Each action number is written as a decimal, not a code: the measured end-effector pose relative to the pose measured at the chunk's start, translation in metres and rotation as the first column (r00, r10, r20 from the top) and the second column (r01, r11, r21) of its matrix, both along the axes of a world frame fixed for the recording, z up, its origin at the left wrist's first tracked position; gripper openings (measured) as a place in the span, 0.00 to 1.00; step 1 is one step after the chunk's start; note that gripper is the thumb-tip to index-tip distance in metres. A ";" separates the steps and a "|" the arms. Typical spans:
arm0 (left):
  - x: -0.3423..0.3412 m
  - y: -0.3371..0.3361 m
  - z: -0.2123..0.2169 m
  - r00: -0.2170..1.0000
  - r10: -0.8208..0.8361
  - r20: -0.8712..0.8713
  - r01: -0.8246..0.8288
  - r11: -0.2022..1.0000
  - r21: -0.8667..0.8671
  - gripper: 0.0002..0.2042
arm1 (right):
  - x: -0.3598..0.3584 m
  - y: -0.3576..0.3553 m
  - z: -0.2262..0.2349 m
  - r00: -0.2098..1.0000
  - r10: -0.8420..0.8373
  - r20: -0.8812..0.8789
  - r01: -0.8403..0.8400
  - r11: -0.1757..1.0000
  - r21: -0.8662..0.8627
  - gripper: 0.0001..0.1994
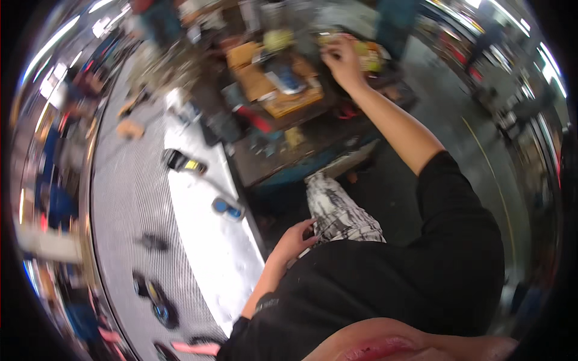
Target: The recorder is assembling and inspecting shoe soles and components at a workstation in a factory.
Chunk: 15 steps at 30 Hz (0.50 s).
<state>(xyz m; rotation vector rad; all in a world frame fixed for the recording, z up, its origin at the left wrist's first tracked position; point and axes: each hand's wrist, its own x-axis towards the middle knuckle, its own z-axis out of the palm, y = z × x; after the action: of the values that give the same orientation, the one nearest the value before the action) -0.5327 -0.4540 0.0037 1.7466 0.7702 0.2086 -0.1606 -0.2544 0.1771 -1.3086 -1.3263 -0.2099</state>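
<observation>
My right hand (346, 65) reaches out over the dark workbench (265, 159), its fingers curled toward the thumb. Blur hides whatever may lie between them. Beside and behind that hand is a yellow-green packet or bag (372, 57). An opened cardboard box (295, 103) stands to its left, with a blue and white item (288, 79) inside. My left hand (293, 242) rests low, close to my lap and patterned trousers (340, 210). Its fingers are bent with a gap to the thumb, and I see nothing in it.
Left of me runs a ribbed grey belt (129, 192) with a white strip (205, 246). On the strip lie a black-and-yellow object (185, 162) and a grey piece with two blue discs (229, 209). Black parts (158, 301) and a pink strip (195, 348) are nearer.
</observation>
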 end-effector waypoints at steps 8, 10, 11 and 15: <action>-0.053 0.060 0.135 0.845 0.192 0.500 -0.373 0.880 0.293 0.09 | -0.157 -0.147 -0.077 0.821 0.411 -0.395 -0.524 0.818 -0.238 0.16; -0.112 0.190 0.116 0.708 0.434 0.557 -0.680 0.631 0.373 0.19 | -0.189 -0.179 -0.098 0.741 0.414 -0.528 -0.602 0.758 -0.251 0.15; -0.132 0.242 0.117 0.754 0.542 0.373 -0.641 0.482 0.597 0.30 | -0.200 -0.190 -0.105 0.835 0.458 -0.307 -0.541 0.788 -0.296 0.14; -0.270 0.391 0.019 0.850 0.526 0.001 -0.432 0.697 0.572 0.33 | -0.236 -0.212 -0.110 0.613 0.588 -0.528 -0.783 0.540 -0.307 0.22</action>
<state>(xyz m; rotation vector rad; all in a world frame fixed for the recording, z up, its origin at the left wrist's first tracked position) -0.8030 -0.0634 0.0227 2.0863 1.3996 0.7190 -0.3969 -0.4660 0.0671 -1.0355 -1.5208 1.0008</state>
